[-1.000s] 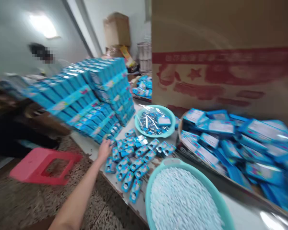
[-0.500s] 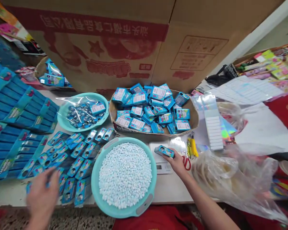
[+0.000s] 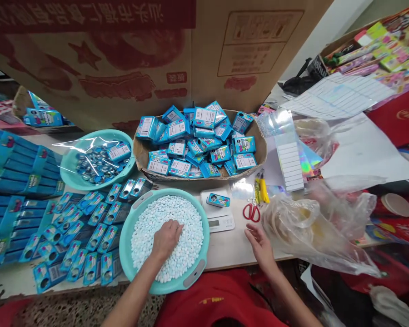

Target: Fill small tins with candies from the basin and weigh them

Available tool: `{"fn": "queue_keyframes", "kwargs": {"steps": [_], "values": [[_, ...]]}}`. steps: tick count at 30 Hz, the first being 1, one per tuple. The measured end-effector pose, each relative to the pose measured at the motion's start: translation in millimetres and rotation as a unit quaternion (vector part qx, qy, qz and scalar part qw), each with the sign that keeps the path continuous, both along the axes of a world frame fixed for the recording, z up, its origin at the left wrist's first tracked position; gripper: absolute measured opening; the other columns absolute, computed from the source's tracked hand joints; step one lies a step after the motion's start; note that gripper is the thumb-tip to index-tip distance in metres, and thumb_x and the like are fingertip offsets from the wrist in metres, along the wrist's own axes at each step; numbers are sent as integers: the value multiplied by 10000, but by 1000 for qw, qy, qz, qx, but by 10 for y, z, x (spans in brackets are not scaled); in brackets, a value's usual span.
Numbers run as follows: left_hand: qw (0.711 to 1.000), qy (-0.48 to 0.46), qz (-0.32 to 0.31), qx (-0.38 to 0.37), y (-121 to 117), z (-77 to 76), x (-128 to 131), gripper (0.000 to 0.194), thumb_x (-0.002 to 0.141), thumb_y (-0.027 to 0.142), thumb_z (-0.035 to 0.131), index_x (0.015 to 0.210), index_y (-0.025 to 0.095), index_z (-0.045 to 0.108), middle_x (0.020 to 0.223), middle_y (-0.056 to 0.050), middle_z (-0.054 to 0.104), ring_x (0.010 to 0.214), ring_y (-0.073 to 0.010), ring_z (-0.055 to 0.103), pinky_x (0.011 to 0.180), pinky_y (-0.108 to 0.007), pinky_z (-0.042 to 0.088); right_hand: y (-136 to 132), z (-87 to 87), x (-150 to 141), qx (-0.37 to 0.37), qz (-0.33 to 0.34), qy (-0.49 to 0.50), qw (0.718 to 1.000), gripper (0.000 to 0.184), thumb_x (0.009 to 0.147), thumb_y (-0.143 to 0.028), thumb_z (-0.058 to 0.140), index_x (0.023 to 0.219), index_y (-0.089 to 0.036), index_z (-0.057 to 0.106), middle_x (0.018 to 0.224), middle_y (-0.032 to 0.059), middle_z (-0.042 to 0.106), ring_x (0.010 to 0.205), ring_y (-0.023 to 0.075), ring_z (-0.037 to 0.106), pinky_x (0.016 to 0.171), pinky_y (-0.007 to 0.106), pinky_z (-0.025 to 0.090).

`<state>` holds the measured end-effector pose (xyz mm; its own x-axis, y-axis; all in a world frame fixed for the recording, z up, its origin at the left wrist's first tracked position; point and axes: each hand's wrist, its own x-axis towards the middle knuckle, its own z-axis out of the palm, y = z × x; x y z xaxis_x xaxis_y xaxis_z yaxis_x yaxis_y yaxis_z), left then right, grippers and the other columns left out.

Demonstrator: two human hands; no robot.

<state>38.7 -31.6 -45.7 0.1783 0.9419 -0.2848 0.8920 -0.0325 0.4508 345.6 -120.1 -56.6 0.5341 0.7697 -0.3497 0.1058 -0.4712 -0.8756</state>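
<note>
My left hand (image 3: 167, 238) is in the turquoise basin (image 3: 124, 240), its fingers curled down into a mass of small pale blue and white candies (image 3: 187, 227); the fingertips are partly hidden. A small blue candy box (image 3: 218, 200) with a round hole in its top stands on a white digital scale (image 3: 226, 223). To the right of that scale, my right hand (image 3: 259, 243) is held over the table, fingers apart and holding nothing. Several similar boxes (image 3: 77, 263) with round holes are grouped left of the basin.
Behind the basin, a cardboard tray (image 3: 201, 179) is heaped with blue boxes. Another turquoise basin (image 3: 65, 175) holds small shiny pieces under clear film. Red scissors (image 3: 251, 212), a yellow cutter (image 3: 264, 190) and a clear plastic bag (image 3: 293, 222) lie on the right. Stacked display boxes (image 3: 17, 222) stand left.
The view has swung from left to right. My right hand has let go of the candy box on the scale and drawn back. My left hand has moved from the grouped boxes into the candies.
</note>
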Motion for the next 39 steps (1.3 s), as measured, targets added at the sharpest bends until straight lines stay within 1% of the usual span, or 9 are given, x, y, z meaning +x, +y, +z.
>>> {"fn": "queue_keyframes", "kwargs": {"steps": [3,7,11,15,18,21,26,33,39], "values": [[978,-134,158,-22,0,32,-138,252,794,419,473,634,225,481,655,-13,534,703,-174,543,660,-265,432,-135,-60,-17,-3,-5,11,1000,533,580,-637,679,870,-191,648,915,121,704,828,278,660,763,438,532],[817,-431,371,-96,77,197,-246,289,700,482,542,643,212,455,574,27,472,487,-106,444,443,-218,354,-189,-72,-28,-1,-14,20,1000,527,575,-631,686,854,-186,650,918,124,706,832,278,661,787,448,529],[682,-564,423,-196,174,387,-245,232,704,421,524,681,195,478,578,18,486,406,-68,384,354,-190,280,-185,-58,-32,0,-14,24,1000,520,567,-620,694,843,-183,646,919,128,708,852,286,659,806,459,520],[646,-597,412,-239,229,474,-186,178,686,350,521,650,194,443,518,47,405,356,-47,284,338,-184,229,-159,-45,-45,1,-4,31,1000,514,555,-612,704,835,-186,644,906,126,710,832,283,663,800,455,523],[677,-584,411,-177,232,460,-119,206,670,374,555,677,190,464,594,25,472,438,-65,402,382,-182,278,-118,-35,-56,2,2,31,1000,513,554,-611,706,832,-184,643,905,127,710,829,281,662,804,455,520],[785,-474,383,-112,186,391,-64,267,710,447,551,699,182,514,600,24,480,469,-83,425,399,-192,287,-49,-20,-76,5,13,32,999,506,563,-602,706,835,-180,643,901,127,710,818,275,662,794,447,522],[976,-187,106,20,89,348,-102,164,790,348,517,790,216,615,842,-43,629,851,-214,563,724,-330,450,84,6,-102,19,30,31,999,484,582,-575,705,848,-176,644,891,115,711,797,256,661,780,432,524],[977,-78,-133,148,433,463,603,315,839,224,511,1153,216,537,1151,-92,577,1070,-237,508,911,-393,408,457,239,12,91,44,-81,992,451,683,-536,626,940,-165,627,926,124,686,774,228,648,744,405,517],[955,-33,-288,67,736,444,1356,266,819,173,505,1079,193,560,996,-83,608,949,-222,560,762,-327,461,1324,775,92,167,113,-294,934,508,739,-585,506,986,-159,631,954,134,663,802,258,632,729,403,480]]}}
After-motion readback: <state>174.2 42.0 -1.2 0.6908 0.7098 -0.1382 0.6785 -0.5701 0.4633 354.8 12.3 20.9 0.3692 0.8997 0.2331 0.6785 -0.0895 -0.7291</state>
